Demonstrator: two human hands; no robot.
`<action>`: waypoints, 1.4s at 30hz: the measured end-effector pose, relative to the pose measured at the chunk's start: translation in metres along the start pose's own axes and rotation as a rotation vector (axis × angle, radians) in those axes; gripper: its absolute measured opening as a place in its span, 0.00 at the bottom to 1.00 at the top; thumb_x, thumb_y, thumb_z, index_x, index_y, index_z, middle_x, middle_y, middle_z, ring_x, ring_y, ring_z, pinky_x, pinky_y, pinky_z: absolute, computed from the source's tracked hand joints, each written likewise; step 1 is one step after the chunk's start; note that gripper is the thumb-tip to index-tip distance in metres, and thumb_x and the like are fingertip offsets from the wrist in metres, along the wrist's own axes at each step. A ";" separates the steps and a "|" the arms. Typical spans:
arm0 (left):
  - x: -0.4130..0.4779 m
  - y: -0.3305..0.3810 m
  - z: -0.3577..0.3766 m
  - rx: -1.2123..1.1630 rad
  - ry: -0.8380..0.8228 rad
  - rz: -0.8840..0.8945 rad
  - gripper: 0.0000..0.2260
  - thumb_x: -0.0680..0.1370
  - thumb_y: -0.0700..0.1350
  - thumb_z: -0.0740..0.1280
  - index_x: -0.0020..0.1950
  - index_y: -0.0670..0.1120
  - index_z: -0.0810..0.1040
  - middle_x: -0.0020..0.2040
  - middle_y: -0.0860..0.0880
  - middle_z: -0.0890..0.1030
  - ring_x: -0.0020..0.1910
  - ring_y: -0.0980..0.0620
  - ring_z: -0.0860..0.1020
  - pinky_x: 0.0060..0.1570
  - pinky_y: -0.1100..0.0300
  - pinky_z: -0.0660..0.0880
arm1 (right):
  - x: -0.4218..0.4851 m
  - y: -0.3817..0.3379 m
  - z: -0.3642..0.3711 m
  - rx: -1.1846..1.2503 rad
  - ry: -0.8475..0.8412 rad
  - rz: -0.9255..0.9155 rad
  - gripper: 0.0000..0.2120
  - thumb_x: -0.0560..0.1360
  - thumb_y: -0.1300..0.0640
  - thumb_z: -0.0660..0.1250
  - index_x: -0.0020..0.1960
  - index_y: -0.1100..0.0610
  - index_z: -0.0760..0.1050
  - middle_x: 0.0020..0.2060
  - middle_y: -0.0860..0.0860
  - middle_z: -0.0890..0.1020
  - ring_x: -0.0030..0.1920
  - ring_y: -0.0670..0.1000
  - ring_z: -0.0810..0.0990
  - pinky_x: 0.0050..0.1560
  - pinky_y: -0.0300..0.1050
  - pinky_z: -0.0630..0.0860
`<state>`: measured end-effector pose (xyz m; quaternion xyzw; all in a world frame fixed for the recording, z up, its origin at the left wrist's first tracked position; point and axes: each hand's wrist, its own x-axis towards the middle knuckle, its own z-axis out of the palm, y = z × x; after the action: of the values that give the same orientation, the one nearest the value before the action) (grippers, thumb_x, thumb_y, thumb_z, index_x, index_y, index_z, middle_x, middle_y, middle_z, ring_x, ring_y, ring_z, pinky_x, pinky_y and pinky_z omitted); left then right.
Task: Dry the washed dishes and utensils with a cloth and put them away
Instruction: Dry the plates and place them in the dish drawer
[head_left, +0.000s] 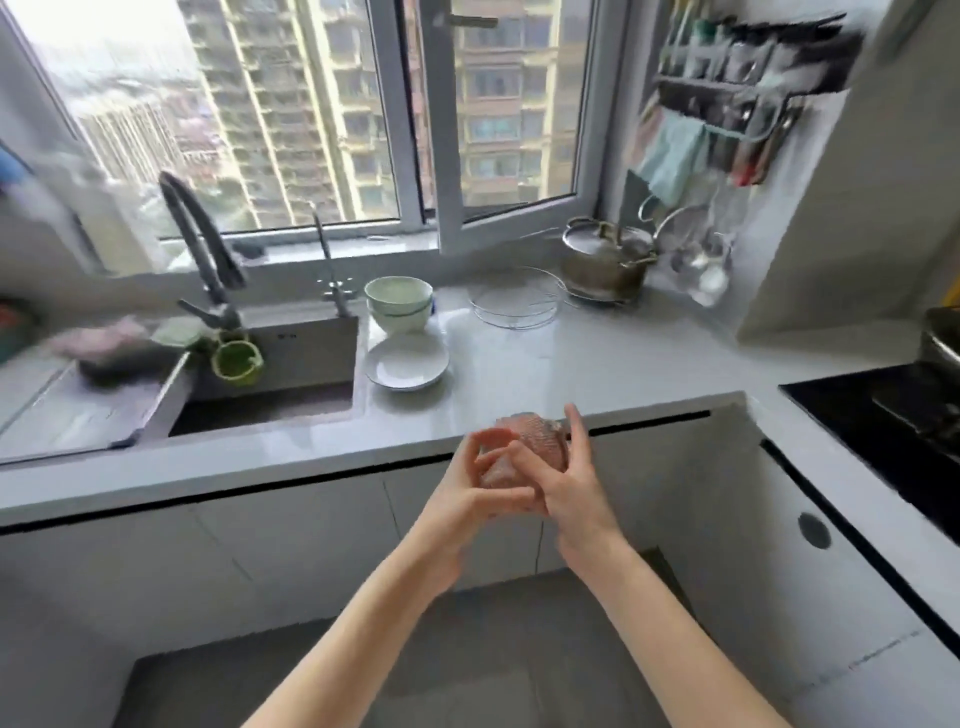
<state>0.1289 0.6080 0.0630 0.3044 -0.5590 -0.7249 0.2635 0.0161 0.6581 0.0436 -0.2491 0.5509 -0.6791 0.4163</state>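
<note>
Above a grey floor (467, 649) and white cabinet doors (260, 545), a person's two hands met at the near edge of a pale grey countertop (597, 364), a bunched pink cloth (535, 441) between them. The left hand (460, 493) had its fingers curled round the cloth; the right hand (569, 488) lay against it with fingers spread and straight, the forefinger pointing up. Farther back on the counter, a stack of white plates (405, 366) sat just right of the steel sink (291, 358), with stacked pale green bowls (399, 304) just beyond them. A small mark on the sink's far wall was too blurred to read. A green caddy (236, 364) hung inside the sink below a black faucet (200, 239). To the right stood a wire rack (511, 325) and, beyond it, a lidded steel pot (605, 262). A black cooktop (841, 415) filled the right edge. A wall rack (737, 114) of utensils hung at far right, and the window (410, 119) faced high-rise towers.
</note>
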 end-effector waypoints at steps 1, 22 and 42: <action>0.010 0.004 -0.017 -0.029 0.002 -0.010 0.27 0.63 0.35 0.73 0.59 0.49 0.73 0.57 0.47 0.82 0.52 0.45 0.81 0.56 0.49 0.76 | 0.019 0.005 0.011 0.004 -0.025 0.000 0.39 0.73 0.58 0.72 0.75 0.42 0.54 0.69 0.50 0.68 0.62 0.53 0.77 0.54 0.49 0.79; 0.360 -0.073 -0.246 -0.053 0.799 -0.566 0.10 0.73 0.38 0.68 0.52 0.37 0.76 0.43 0.42 0.81 0.43 0.41 0.81 0.42 0.47 0.81 | 0.409 0.032 0.033 -0.295 -0.015 0.188 0.24 0.74 0.66 0.68 0.65 0.49 0.68 0.58 0.54 0.76 0.55 0.59 0.78 0.33 0.47 0.79; 0.306 0.004 -0.401 -0.297 0.671 -0.821 0.06 0.75 0.24 0.57 0.48 0.30 0.71 0.42 0.37 0.76 0.39 0.39 0.76 0.22 0.53 0.78 | 0.439 0.050 0.157 -0.321 -0.040 0.159 0.24 0.73 0.70 0.68 0.61 0.47 0.69 0.59 0.51 0.77 0.56 0.54 0.78 0.60 0.63 0.74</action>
<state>0.2171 0.1258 -0.0542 0.6714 -0.1714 -0.7024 0.1630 -0.0766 0.2020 -0.0144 -0.2814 0.6616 -0.5424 0.4346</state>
